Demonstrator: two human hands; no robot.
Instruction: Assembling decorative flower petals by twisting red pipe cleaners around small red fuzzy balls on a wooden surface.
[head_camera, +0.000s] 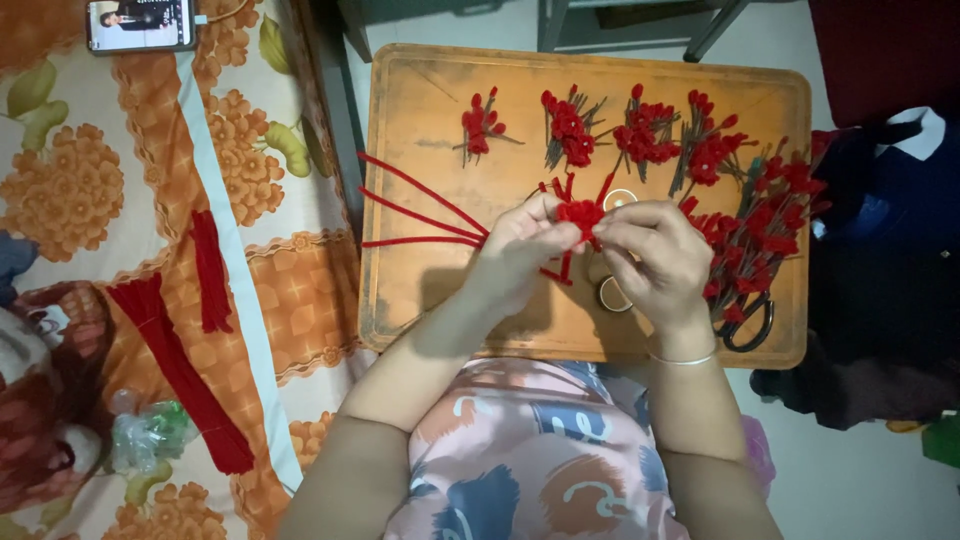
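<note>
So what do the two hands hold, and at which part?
Both hands, left hand and right hand, pinch a small red fuzzy pipe-cleaner flower at its head; its long red stems fan out leftward.

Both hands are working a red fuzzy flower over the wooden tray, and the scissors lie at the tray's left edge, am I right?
Not quite: the head view shows the scissors at the right edge of the wooden tray. The left hand and right hand do hold the red fuzzy flower.

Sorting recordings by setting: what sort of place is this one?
Probably a home, likely a bedroom used for handcraft. A floral bedsheet lies beside a small wooden table carrying red pipe-cleaner flower bunches, and both hands work one red piece.
</note>
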